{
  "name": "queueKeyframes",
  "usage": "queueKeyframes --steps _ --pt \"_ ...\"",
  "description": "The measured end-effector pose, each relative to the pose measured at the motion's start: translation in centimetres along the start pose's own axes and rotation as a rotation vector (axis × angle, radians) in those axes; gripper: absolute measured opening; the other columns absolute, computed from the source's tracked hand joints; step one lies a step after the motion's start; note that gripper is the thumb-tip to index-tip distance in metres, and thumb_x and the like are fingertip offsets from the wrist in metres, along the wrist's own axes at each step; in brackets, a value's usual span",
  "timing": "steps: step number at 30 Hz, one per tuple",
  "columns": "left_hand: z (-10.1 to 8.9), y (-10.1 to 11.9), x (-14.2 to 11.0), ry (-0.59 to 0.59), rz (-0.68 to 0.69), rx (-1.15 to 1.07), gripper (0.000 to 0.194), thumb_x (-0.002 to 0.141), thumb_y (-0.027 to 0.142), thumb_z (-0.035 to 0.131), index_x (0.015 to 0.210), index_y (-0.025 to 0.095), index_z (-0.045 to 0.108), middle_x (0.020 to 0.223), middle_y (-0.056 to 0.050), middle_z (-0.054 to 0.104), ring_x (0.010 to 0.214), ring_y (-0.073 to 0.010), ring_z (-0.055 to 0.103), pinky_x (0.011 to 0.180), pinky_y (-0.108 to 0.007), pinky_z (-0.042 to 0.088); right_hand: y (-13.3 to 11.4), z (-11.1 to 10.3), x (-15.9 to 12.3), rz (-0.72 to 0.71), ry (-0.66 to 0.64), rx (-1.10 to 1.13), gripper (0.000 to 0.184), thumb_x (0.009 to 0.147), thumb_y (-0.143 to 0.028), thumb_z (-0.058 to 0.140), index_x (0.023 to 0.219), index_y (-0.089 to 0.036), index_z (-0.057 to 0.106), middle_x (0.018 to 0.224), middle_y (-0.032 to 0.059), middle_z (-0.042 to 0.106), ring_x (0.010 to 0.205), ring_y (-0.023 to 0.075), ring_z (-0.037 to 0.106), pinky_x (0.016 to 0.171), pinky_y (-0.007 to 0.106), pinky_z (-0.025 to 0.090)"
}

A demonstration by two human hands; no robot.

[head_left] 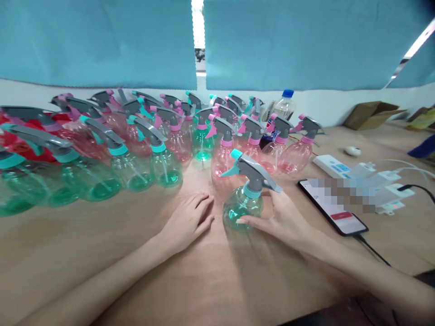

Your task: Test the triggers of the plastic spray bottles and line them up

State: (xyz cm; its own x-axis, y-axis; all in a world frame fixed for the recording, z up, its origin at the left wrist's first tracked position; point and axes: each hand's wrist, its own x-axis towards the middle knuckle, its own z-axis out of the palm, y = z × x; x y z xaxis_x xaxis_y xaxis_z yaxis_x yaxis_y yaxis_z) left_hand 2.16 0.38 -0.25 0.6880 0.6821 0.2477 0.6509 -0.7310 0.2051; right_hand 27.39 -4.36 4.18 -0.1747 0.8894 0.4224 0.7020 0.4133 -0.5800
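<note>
My right hand [283,217] is wrapped around the body of a green spray bottle [242,207], its thumb across the near side. The bottle stands upright or nearly so, with a grey and turquoise spray head pointing left. Whether its base touches the table cannot be made out. To the left, my left hand [192,217] lies on the wooden table [190,280] holding nothing, its fingers loosely stretched and the thumb apart. Just beyond it stands another green spray bottle [166,167]. A pink spray bottle [222,158] is behind the one I hold.
Several more green and pink spray bottles crowd the back and left. On the right are a phone [333,208] with a cable, a white power strip [331,166] with plugs, and a small white object [352,151]. Farther back are a blue-capped bottle [285,106] and a cardboard box [370,115].
</note>
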Motion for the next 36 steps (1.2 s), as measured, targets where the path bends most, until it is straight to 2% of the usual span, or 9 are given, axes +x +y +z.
queueKeyframes --steps 4,7,11,15,18,21,25,32,36 --pt "-0.1 0.1 -0.7 0.008 0.009 0.001 0.036 0.096 0.030 0.047 0.127 0.012 0.051 0.132 -0.017 0.054 0.126 -0.0305 0.048 0.104 -0.048 0.040 0.4 0.2 -1.0 0.047 0.036 -0.082 0.054 0.074 -0.057 0.069 0.109 -0.020 0.053 0.099 0.0074 0.060 0.089 0.0240 0.060 0.078 0.040 0.052" --pt "-0.5 0.1 -1.7 -0.008 0.024 -0.016 0.037 0.095 0.029 0.048 0.127 0.011 0.049 0.131 -0.017 0.056 0.125 -0.0301 0.049 0.103 -0.048 0.041 0.1 0.7 -0.4 0.044 0.046 -0.151 0.055 0.074 -0.060 0.066 0.108 -0.019 0.055 0.101 0.0096 0.060 0.092 0.0261 0.059 0.079 0.043 0.051" --pt "-1.4 -0.5 -3.5 -0.009 0.027 -0.031 0.040 0.095 0.029 0.047 0.130 0.012 0.045 0.131 -0.017 0.056 0.125 -0.0291 0.050 0.102 -0.046 0.043 -1.0 1.9 2.1 0.014 0.038 -0.242 0.053 0.076 -0.061 0.064 0.107 -0.017 0.058 0.102 0.0122 0.057 0.096 0.0282 0.057 0.081 0.045 0.050" --pt "-2.2 -1.4 -5.1 -0.021 0.024 -0.039 0.039 0.094 0.029 0.048 0.130 0.013 0.046 0.132 -0.016 0.056 0.124 -0.0291 0.051 0.102 -0.045 0.043 -2.5 4.0 5.6 -0.011 0.011 -0.282 0.054 0.076 -0.056 0.067 0.111 -0.016 0.059 0.106 0.0132 0.058 0.103 0.0298 0.055 0.086 0.045 0.049" --pt "-2.6 -1.8 -5.8 -0.028 0.025 -0.053 0.040 0.094 0.028 0.049 0.131 0.014 0.046 0.131 -0.015 0.056 0.124 -0.0288 0.051 0.101 -0.045 0.044 -3.6 5.6 8.0 0.027 0.015 -0.331 0.059 0.075 -0.057 0.067 0.115 -0.014 0.060 0.107 0.0142 0.057 0.101 0.0303 0.057 0.077 0.042 0.052" --pt "-2.9 -2.1 -5.9 -0.039 0.034 -0.077 0.039 0.093 0.028 0.050 0.130 0.016 0.047 0.132 -0.014 0.056 0.124 -0.0282 0.051 0.101 -0.044 0.044 -4.4 6.5 9.8 0.067 -0.002 -0.393 0.061 0.076 -0.059 0.065 0.118 -0.015 0.060 0.111 0.0145 0.057 0.104 0.0313 0.058 0.071 0.040 0.053" --pt "-3.0 -2.3 -5.7 -0.050 0.051 -0.100 0.037 0.093 0.026 0.049 0.129 0.017 0.048 0.131 -0.014 0.056 0.124 -0.0283 0.051 0.102 -0.045 0.043 -5.1 7.0 11.3 0.120 -0.067 -0.425 0.064 0.078 -0.063 0.060 0.122 -0.016 0.058 0.111 0.0136 0.061 0.098 0.0310 0.063 0.073 0.040 0.052" --pt "-2.9 -2.7 -4.8 -0.032 0.068 -0.128 0.035 0.092 0.025 0.049 0.127 0.018 0.050 0.127 -0.013 0.058 0.120 -0.0277 0.054 0.101 -0.045 0.045 -5.1 7.0 13.2 0.151 -0.144 -0.443 0.065 0.081 -0.063 0.056 0.125 -0.016 0.056 0.107 0.0135 0.071 0.097 0.0336 0.066 0.073 0.039 0.049" --pt "-2.8 -2.8 -4.5 -0.023 0.071 -0.142 0.035 0.092 0.025 0.049 0.127 0.019 0.050 0.127 -0.012 0.059 0.120 -0.0274 0.054 0.101 -0.045 0.044 -5.0 7.2 13.6 0.189 -0.159 -0.457 0.074 0.082 -0.066 0.051 0.133 -0.013 0.049 0.100 0.0165 0.072 0.094 0.0359 0.068 0.071 0.039 0.048"
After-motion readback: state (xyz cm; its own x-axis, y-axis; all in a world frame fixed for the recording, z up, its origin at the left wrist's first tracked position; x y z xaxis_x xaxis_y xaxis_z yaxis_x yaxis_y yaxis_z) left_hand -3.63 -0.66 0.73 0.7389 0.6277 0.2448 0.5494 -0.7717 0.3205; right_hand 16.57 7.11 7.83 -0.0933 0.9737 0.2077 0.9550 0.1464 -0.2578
